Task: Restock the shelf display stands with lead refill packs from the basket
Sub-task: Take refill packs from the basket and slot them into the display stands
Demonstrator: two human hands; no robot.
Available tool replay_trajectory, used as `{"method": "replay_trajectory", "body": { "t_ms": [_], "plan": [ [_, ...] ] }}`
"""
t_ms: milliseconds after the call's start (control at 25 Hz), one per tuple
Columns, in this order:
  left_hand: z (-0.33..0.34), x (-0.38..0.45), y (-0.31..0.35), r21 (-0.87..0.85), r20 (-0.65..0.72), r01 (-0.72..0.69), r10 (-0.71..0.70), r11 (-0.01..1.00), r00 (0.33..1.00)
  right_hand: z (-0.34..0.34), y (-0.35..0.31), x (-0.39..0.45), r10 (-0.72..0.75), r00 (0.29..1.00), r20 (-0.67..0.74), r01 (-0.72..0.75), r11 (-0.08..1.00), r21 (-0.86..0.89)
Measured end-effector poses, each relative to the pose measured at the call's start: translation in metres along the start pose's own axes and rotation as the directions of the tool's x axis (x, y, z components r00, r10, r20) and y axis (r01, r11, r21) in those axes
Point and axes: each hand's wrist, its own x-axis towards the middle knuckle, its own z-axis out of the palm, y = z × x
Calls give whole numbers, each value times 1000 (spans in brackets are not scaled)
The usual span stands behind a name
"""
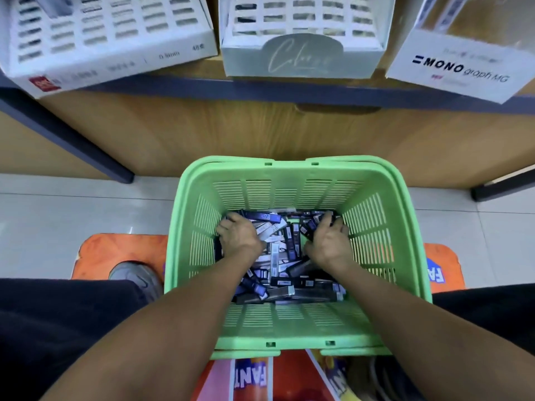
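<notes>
Both hands were down in the green basket (289, 328) at this point, digging through the pile of lead refill packs (285, 256). The left hand (238, 234) sat over the left side of the heap with fingers curled down into the packs. The right hand (328, 240) was at the far right corner, fingers bent round a small bunch of dark packs. Whether the left one actually had hold of anything, I couldn't tell; its fingertips were buried.

The basket stood on the floor (58, 206) in front of the shelf (202, 85), on top of an orange mat (115, 250), and every pack was still inside it.

My take on doing this bit well: don't just scoop. The packs were long thin rectangles lying in every direction, some with the long axis running left to right, like the blue one (262, 217) at the far edge, others pointing away from the person or sitting diagonal. I'd gather a few already lying parallel and square them up in the hand so the long axes match. Otherwise they'd probably snag going into the narrow slots of the white display stands (301, 33) up on the shelf. Grabbing too many risked dropping some back.
</notes>
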Motion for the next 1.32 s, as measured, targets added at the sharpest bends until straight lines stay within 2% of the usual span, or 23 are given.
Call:
{"method": "replay_trajectory", "body": {
  "t_ms": [120, 240, 320, 400, 480, 520, 600, 680, 840, 1000, 1120, 1200, 1320],
  "plan": [
    [5, 4, -1, -49, 9, 61, -60, 997, 998, 1, -4, 5, 44, 999, -33, -44, 999, -11],
    [15, -1, -3, -7, 34, 28, -28, 1000, 999, 4, -5, 6, 63, 996, -70, -66, 997, -28],
    [21, -4, -2, -32, 79, 6, -4, 999, 997, 11, -4, 5, 38, 997, -70, -40, 999, -32],
    [23, -2, -3, -99, 141, -9, 23, 995, 990, 16, -1, 3, 53, 997, -51, -51, 998, 36],
    [21, 0, -5, -208, 237, -11, 62, 978, 970, 17, 6, 0, 78, 997, 11, -79, 995, 65],
    [18, 1, -6, -210, 274, -38, 96, 977, 957, 17, 10, -1, 91, 995, 49, -94, 994, 52],
    [13, 1, -7, -109, 336, -141, 170, 984, 926, 17, 17, 3, 129, 985, 117, -133, 991, 25],
    [7, -2, -7, -64, 418, -205, 213, 977, 883, 15, 20, 7, 141, 968, 206, -159, 984, 74],
    [9, -3, -12, -147, 495, -124, 181, 981, 850, 11, 12, 3, 144, 941, 307, -237, 927, 290],
    [11, -3, -12, -220, 466, -103, 197, 970, 862, 17, 11, 3, 197, 922, 334, -354, 780, 516],
    [11, -1, -9, -176, 466, -126, 195, 976, 863, 21, 8, -3, 172, 865, 471, -490, 492, 719],
    [8, -2, -6, -126, 505, -158, 200, 979, 840, 20, 1, -8, 141, 837, 529, -541, 363, 759],
    [5, -1, -5, -84, 538, -187, 203, 979, 818, 20, -3, -7, 105, 805, 584, -590, 248, 768]
  ]
}}
